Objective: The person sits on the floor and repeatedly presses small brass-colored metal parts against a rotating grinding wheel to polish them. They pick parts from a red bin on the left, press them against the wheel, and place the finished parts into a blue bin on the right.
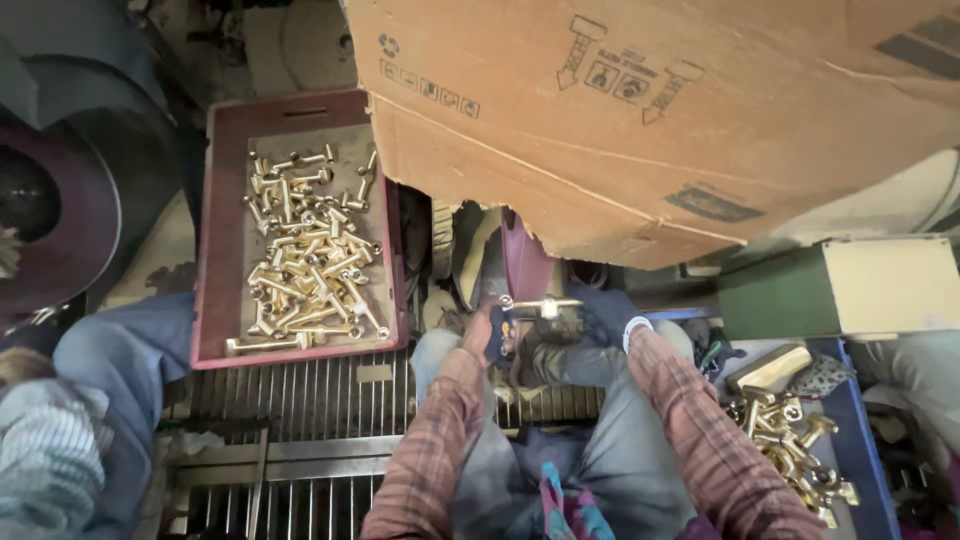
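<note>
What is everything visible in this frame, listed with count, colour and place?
brass part: one, gold, held between both hands at centre
crate: one, dark red, upper left, holding many loose gold brass pieces
cardboard box: one, brown, top right
blue tray: one, lower right, holding more brass parts
metal grating: grey, under the crate
another person's knee: blue trousers, left edge
left hand: gloved, on the part
right hand: gloved, on the part
</note>
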